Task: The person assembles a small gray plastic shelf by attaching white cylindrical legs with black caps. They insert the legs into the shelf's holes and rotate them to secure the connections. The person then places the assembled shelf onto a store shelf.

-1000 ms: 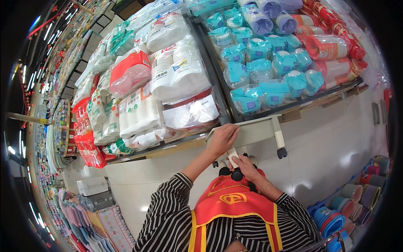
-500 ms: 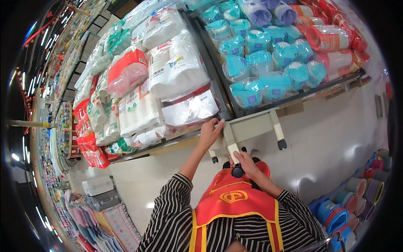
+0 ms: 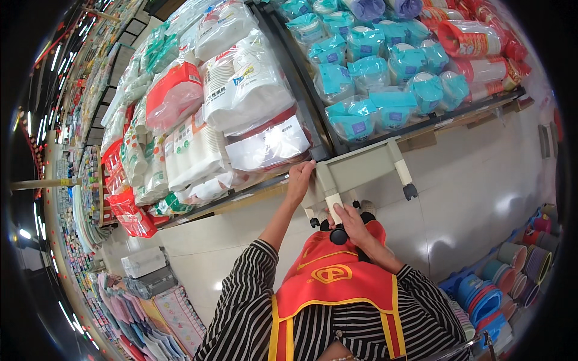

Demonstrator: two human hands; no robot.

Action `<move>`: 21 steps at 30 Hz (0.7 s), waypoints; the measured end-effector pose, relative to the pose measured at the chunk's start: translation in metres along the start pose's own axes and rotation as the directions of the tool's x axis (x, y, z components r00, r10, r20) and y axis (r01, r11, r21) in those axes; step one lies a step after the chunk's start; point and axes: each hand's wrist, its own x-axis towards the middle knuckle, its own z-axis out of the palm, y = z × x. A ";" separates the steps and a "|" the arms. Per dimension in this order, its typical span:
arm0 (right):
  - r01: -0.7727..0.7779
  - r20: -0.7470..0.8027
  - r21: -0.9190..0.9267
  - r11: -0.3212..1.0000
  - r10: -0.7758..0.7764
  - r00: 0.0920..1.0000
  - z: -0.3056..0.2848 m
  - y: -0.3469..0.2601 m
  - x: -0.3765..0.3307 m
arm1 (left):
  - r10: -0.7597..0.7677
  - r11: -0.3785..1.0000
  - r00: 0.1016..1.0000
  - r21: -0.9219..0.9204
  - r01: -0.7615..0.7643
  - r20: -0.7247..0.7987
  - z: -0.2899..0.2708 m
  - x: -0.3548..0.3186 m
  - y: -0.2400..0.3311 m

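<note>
A grey wheeled stool stands against the bottom of a store shelf. My left hand grips its left top edge. My right hand holds one of its near legs, by a black caster wheel. Packs of white paper plates and cups in clear plastic sit on the shelf just above my left hand. Teal wrapped packs fill the bay to the right. I wear a striped shirt and a red apron.
A dark metal upright divides the two shelf bays. Red packs lie low on the left shelf. Stacked coloured plastic basins stand at the lower right, folded textiles at the lower left. The floor is pale tile.
The stool and shelf sit nearer and more to the right in view. Both hands keep hold of the stool, the left having slid along its edge toward the shelf.
</note>
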 end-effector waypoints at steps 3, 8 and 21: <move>-0.002 -0.002 -0.045 0.999 0.002 1.000 0.000 -0.005 0.001 | 0.001 1.000 1.000 -0.005 -0.001 0.014 -0.002 0.002 -0.003; -0.037 -0.005 -0.079 0.996 0.037 0.999 -0.004 -0.006 0.004 | 0.010 1.000 1.000 0.017 -0.010 -0.009 0.000 0.002 -0.003; -0.053 -0.040 -0.202 0.978 0.046 0.998 0.005 -0.030 0.005 | -0.036 0.999 0.999 -0.011 0.036 -0.031 0.004 -0.005 0.006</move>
